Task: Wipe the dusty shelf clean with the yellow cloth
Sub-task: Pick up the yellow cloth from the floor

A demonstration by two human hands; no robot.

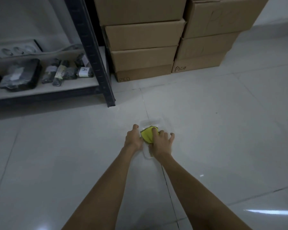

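A yellow cloth (148,135) lies bunched in a clear plastic container (165,123) on the white tiled floor. My left hand (133,138) grips the container's left rim, fingers curled over the edge. My right hand (161,143) presses down on the cloth with fingers spread, the forefinger on the yellow fabric. The shelf (45,91), a pale board in a dark metal frame, stands low at the far left, well away from both hands.
On the shelf lie several wrapped dark packages (63,72), a black pouch (20,75) and a white power strip (17,49). A dark upright post (96,52) marks its corner. Stacked cardboard boxes (143,47) stand behind on the floor.
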